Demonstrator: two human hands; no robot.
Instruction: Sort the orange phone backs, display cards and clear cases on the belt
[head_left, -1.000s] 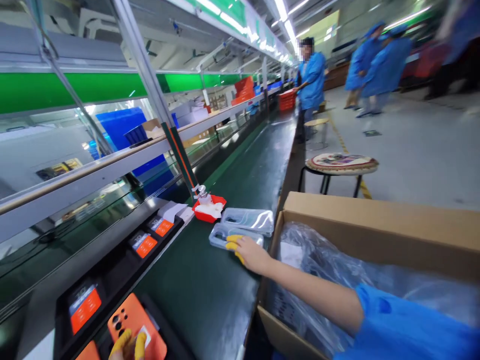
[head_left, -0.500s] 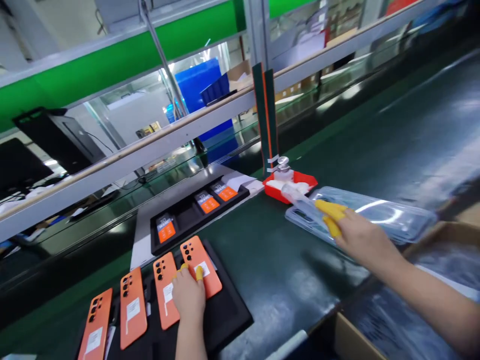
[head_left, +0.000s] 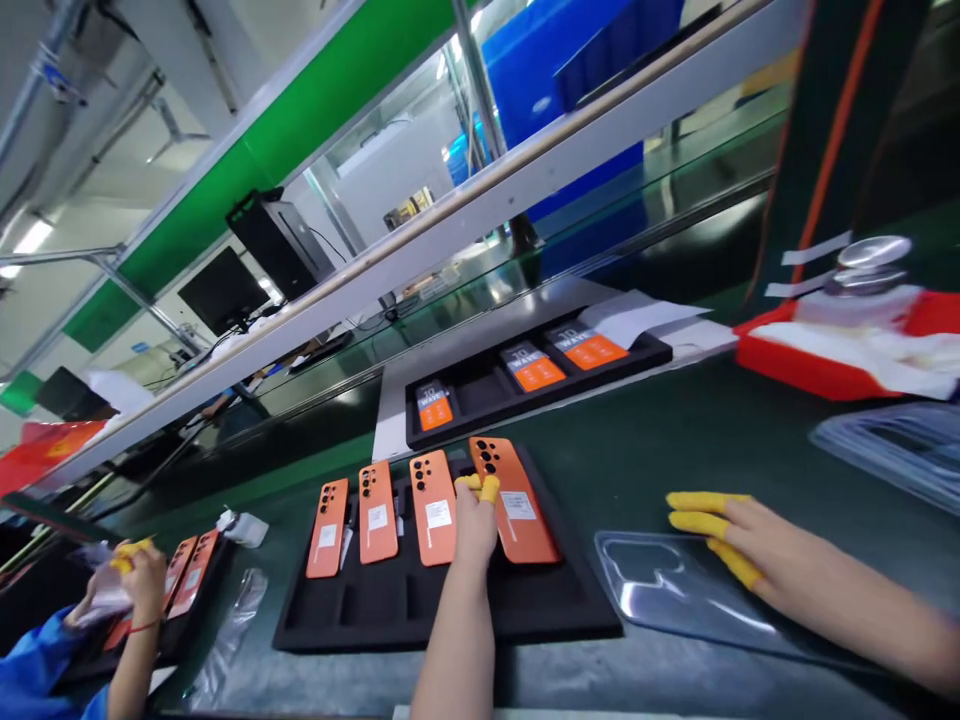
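Yellow-capped fingers (head_left: 486, 488) of the left hand (head_left: 472, 520) pinch the left edge of an orange phone (head_left: 514, 500), thumb and forefinger closed on it near its upper part, beside the camera lenses. That phone lies tilted in the rightmost slot of a black foam tray (head_left: 450, 600) on the dark green belt (head_left: 675, 440), and three more orange phones (head_left: 379, 510) lie back-up in the slots to its left, each with a white sticker. To the right, the right hand (head_left: 757, 545) rests flat with its fingers (head_left: 701, 510) stretched out and slightly spread, closed on nothing; the fingertips, also in yellow cots, press on the upper right of a clear plastic bag (head_left: 675, 590) that lies flat on the belt just beside the tray. Behind the tray stands a second black tray (head_left: 536, 385) with orange-labelled boxes (head_left: 536, 367) in it, and further right a red dish (head_left: 825, 365) holding white cloth. More clear bags (head_left: 892, 450) lie at the right edge. At far left, a co-worker's hands (head_left: 139, 580), in blue sleeves, hold something pale over another tray of orange phones (head_left: 184, 570).
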